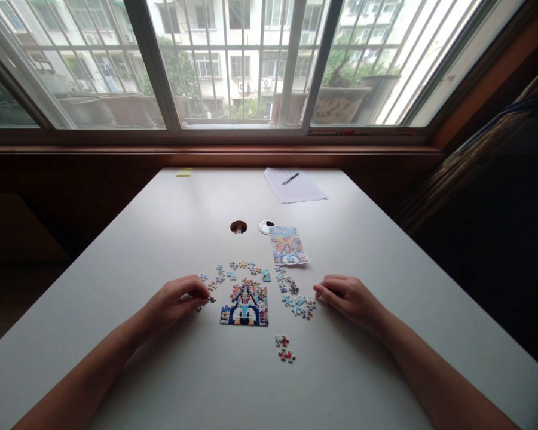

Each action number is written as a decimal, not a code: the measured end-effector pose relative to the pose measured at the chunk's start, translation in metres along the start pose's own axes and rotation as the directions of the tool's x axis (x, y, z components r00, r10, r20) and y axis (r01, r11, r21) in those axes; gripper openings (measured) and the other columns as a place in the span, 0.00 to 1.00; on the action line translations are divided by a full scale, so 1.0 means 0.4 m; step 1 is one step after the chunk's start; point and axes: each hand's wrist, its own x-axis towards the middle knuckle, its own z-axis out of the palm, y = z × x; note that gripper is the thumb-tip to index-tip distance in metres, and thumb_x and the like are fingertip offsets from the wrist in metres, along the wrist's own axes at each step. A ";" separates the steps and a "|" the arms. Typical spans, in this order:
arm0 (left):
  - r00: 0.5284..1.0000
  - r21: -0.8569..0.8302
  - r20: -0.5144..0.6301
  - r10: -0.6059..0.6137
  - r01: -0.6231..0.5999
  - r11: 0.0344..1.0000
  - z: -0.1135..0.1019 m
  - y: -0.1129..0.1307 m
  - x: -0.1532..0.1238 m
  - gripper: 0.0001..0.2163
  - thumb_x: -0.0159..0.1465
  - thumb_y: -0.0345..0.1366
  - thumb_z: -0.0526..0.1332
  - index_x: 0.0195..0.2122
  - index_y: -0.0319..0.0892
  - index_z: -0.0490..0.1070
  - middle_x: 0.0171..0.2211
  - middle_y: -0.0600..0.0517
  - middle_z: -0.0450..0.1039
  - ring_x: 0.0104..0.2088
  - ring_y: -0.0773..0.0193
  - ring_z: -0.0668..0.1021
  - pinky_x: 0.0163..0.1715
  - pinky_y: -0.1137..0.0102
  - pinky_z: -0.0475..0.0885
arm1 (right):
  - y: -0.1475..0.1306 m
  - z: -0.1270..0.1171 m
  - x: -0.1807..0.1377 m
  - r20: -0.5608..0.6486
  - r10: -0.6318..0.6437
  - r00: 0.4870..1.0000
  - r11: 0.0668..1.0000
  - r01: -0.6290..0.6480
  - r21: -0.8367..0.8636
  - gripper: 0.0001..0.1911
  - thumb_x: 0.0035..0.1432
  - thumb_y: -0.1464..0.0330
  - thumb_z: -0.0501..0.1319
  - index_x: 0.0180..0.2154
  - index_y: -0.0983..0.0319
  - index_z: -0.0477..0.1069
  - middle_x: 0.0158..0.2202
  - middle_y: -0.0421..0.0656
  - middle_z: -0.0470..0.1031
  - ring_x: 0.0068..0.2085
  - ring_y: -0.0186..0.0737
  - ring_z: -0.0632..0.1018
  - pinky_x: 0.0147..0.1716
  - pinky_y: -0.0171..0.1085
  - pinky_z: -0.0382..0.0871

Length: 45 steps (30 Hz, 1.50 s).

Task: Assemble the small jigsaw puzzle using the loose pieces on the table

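Observation:
A partly joined jigsaw puzzle with a blue cartoon dog face lies on the white table. To its left, my left hand pinches a small puzzle piece between thumb and fingertips. My right hand rests on the table at the right, fingers curled together; whether anything is in them I cannot make out. Just left of it lies a cluster of loose pieces. More pieces form an arc above the joined part, and a few reddish ones lie nearer to me.
A picture card showing the same dog lies behind the pieces. Beyond it are a round cable hole, its loose cover, a paper sheet with a pen, and a yellow note. A barred window stands behind the table.

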 end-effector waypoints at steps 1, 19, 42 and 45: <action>1.000 0.019 -0.016 0.005 -0.005 1.000 0.002 0.004 0.002 0.07 0.70 0.37 0.60 0.39 0.41 0.74 0.38 0.48 0.77 0.38 0.63 0.78 0.38 0.72 0.74 | 0.000 0.000 0.000 -0.002 -0.001 1.000 1.000 0.001 0.000 0.23 0.73 0.56 0.52 0.30 0.60 0.76 0.27 0.42 0.75 0.28 0.36 0.73 0.31 0.35 0.65; 0.969 0.182 -0.178 -0.170 0.203 0.962 0.032 0.026 0.019 0.10 0.69 0.44 0.61 0.42 0.48 0.80 0.39 0.50 0.77 0.40 0.58 0.76 0.39 0.67 0.72 | 0.002 0.004 -0.001 0.009 0.018 1.000 1.000 -0.018 0.013 0.23 0.73 0.57 0.52 0.32 0.60 0.76 0.29 0.43 0.77 0.30 0.37 0.75 0.34 0.36 0.66; 0.967 0.169 -0.082 -0.241 0.252 0.953 0.069 0.045 0.045 0.08 0.67 0.40 0.61 0.40 0.47 0.79 0.39 0.49 0.72 0.43 0.56 0.74 0.45 0.63 0.70 | -0.005 0.001 0.000 0.020 0.044 0.999 0.999 -0.045 0.015 0.22 0.73 0.57 0.53 0.31 0.60 0.76 0.29 0.42 0.75 0.31 0.37 0.74 0.35 0.35 0.64; 0.971 0.176 -0.072 -0.230 0.239 0.955 0.073 0.050 0.047 0.07 0.67 0.39 0.61 0.40 0.47 0.79 0.39 0.49 0.73 0.43 0.56 0.74 0.44 0.63 0.70 | -0.001 0.002 0.001 0.026 0.047 0.999 0.999 -0.048 0.015 0.22 0.73 0.57 0.53 0.32 0.60 0.75 0.30 0.42 0.76 0.31 0.37 0.75 0.35 0.35 0.64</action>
